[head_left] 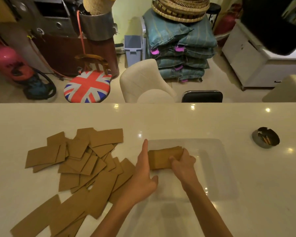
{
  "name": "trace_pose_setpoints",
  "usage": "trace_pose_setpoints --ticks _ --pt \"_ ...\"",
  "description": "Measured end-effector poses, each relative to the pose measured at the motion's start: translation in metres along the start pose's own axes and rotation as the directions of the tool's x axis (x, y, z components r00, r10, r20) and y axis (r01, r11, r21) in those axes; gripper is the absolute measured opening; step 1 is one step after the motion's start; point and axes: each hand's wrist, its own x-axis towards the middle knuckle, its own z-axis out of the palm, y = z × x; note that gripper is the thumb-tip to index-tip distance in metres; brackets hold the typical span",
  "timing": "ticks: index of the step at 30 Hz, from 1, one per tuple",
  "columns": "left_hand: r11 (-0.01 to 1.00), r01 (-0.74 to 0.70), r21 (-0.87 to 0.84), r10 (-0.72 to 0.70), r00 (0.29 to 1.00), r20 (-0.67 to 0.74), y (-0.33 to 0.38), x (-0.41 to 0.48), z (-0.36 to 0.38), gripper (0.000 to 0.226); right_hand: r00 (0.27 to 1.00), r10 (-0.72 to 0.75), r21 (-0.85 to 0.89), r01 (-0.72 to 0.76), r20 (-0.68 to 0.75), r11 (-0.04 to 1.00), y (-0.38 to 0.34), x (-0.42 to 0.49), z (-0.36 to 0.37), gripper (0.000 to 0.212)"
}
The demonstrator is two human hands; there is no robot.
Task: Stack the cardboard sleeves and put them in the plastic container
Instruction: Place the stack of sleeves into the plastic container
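Cardboard stack: a brown bundle of cardboard sleeves sits inside the plastic container, at its far-left part, standing on edge as far as the head view shows.
Right hand: the right hand is clenched around the bundle's right end, thumb on the near face, the other digits curled over the top.
Left hand: the left hand grips nothing; it is flat and spread, its palm edge against the bundle's left end, index finger pointing away along the container's left rim, thumb stretched over the container's floor.
Plastic container: clear, shallow, rectangular, on the white table straight ahead of the person.
Loose sleeves: a scattered pile of flat sleeves lies on the table left of the container, overlapping one another, the nearest ones close to its left rim.
Ashtray: a dark round ashtray stands well to the right of the container, near its far corner.
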Motion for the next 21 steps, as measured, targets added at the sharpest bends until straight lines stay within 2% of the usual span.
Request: trace_pose_setpoints --ticks 2,5,6,7,8,9,10,12,14,16,18,21 --pt "1.0 -0.003 0.005 0.003 1.0 -0.011 -0.004 0.001 0.0 0.109 1.0 -0.028 -0.019 0.028 0.004 0.999 0.0 0.001 -0.001 0.081" --pt "0.999 -0.023 0.026 0.024 1.0 -0.013 -0.005 0.002 -0.002 0.107 0.995 -0.075 0.018 0.076 -0.07 0.997 0.005 -0.004 -0.012 0.089" --pt "0.999 -0.025 0.029 0.025 1.0 -0.016 -0.005 0.002 -0.002 0.107 0.995 -0.04 0.092 0.048 -0.088 0.995 0.007 -0.006 -0.019 0.088" --pt "0.999 -0.024 0.028 0.025 1.0 -0.02 -0.005 0.002 -0.002 0.106 0.997 0.024 0.27 -0.003 -0.076 0.963 0.007 -0.01 -0.027 0.082" --pt "0.999 -0.026 0.025 0.026 0.999 -0.024 -0.006 0.002 -0.002 0.106 0.995 0.094 0.5 -0.075 -0.013 0.863 0.008 -0.015 -0.035 0.072" --pt "0.999 -0.027 0.023 0.027 0.999 -0.029 -0.007 0.002 -0.002 0.105 0.983 0.15 0.708 -0.178 0.103 0.683 0.008 -0.021 -0.042 0.062" --pt "0.999 -0.025 0.023 0.026 0.999 -0.034 -0.008 0.002 -0.001 0.104 0.953 0.191 0.823 -0.299 0.235 0.483 0.008 -0.026 -0.048 0.059" --pt "1.0 -0.023 0.011 0.023 0.999 -0.049 -0.009 0.004 0.0 0.103 0.854 0.249 0.839 -0.507 0.457 0.199 0.002 -0.038 -0.051 0.068" --pt "1.0 -0.026 0.0 0.026 0.997 -0.068 -0.011 0.006 0.002 0.102 0.786 0.24 0.808 -0.589 0.57 0.01 -0.005 -0.043 -0.038 0.072" --pt "0.999 -0.037 0.016 0.038 0.996 -0.086 -0.014 0.009 0.003 0.1 0.761 0.16 0.777 -0.62 0.629 -0.104 -0.01 -0.041 -0.02 0.069" --pt "0.998 -0.039 0.04 0.042 0.994 -0.098 -0.016 0.011 0.003 0.099 0.76 0.079 0.761 -0.63 0.645 -0.155 -0.017 -0.037 -0.01 0.061" --pt "0.998 -0.03 0.056 0.034 0.997 -0.074 -0.012 0.01 0.002 0.104 0.761 0.049 0.76 -0.636 0.646 -0.133 -0.024 -0.032 -0.008 0.054"
